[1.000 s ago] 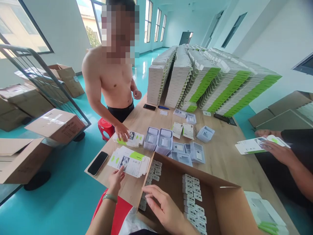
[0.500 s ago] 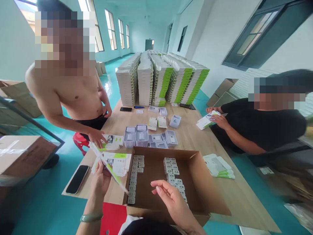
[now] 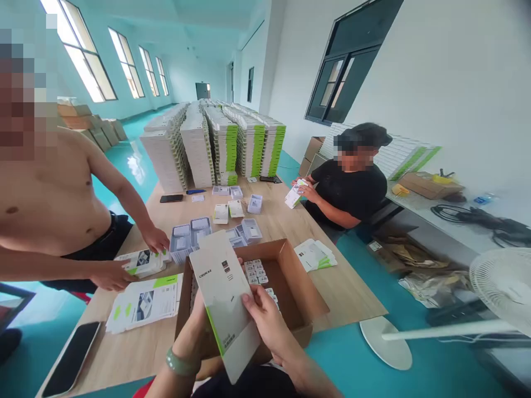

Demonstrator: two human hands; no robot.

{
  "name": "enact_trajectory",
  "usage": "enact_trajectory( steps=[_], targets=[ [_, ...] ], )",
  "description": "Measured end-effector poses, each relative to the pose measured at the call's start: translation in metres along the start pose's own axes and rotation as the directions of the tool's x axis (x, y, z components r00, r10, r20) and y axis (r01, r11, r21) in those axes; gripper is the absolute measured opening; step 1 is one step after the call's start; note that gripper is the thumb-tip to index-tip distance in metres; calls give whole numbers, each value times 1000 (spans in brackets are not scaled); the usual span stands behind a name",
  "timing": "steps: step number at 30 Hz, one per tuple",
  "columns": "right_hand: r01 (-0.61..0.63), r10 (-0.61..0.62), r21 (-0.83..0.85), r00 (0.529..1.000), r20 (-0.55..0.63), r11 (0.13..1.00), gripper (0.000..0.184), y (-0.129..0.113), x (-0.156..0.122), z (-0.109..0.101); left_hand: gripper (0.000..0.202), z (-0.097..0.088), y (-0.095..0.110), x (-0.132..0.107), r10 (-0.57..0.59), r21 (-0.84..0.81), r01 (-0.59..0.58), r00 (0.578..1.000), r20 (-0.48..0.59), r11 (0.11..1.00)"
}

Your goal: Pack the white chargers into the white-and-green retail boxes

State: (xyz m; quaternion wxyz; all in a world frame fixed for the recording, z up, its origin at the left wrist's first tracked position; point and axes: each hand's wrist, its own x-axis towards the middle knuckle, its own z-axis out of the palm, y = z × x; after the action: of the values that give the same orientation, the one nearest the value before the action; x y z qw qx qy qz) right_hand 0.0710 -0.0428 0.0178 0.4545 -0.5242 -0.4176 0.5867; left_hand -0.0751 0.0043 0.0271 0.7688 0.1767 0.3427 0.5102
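A flat, folded white packaging box (image 3: 222, 287) with a green edge and black print is held up, tilted, in front of me. My left hand (image 3: 197, 315), with a pale green bangle at the wrist, grips it from behind along its left side; those fingers are mostly hidden. My right hand (image 3: 263, 309) pinches its right edge, thumb on the front. Beneath and behind it stands an open cardboard carton (image 3: 290, 265) with rows of small white blocks (image 3: 256, 272) inside. Left of the carton lies a pile of flat printed boxes (image 3: 145, 304).
A co-worker's hands (image 3: 112, 275) rest by another pile at left; a seated co-worker (image 3: 350, 188) handles a box at right. White trays (image 3: 182, 243), a phone (image 3: 72, 359), more flat boxes (image 3: 315, 255) and tall box stacks (image 3: 161, 160) share the table. A fan (image 3: 504, 282) stands at right.
The flat box has come from the left to the middle, and my right hand has closed on its edge. My view has turned right. The left co-worker's arms have shifted over the piles.
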Motion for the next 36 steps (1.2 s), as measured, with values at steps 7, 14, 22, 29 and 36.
enact_trajectory(
  steps=[7, 14, 22, 29, 36],
  targets=[
    [133, -151, -149, 981, -118, 980, 59, 6, 3, -33, 64, 10, -12, -14, -18, 248, 38, 996, -85, 968],
    [426, -553, -700, 832, 53, 573, 26, -87, 7, -62, 55, 21, -18, -22, -90, 427, 82, 996, -2, 901],
    [255, -251, -648, 963, 101, 717, 19, -125, 10, -56, 69, 6, -1, -30, -76, 726, 12, 996, 56, 687],
    [84, 100, -485, 934, 343, 871, 20, -125, 24, -49, 83, -4, 1, -36, -362, 491, 123, 827, 430, 863],
    [127, 128, -398, 821, 556, 909, 16, -127, 39, -49, 87, -6, -8, -29, -291, 288, 176, 855, 429, 941]
  ],
)
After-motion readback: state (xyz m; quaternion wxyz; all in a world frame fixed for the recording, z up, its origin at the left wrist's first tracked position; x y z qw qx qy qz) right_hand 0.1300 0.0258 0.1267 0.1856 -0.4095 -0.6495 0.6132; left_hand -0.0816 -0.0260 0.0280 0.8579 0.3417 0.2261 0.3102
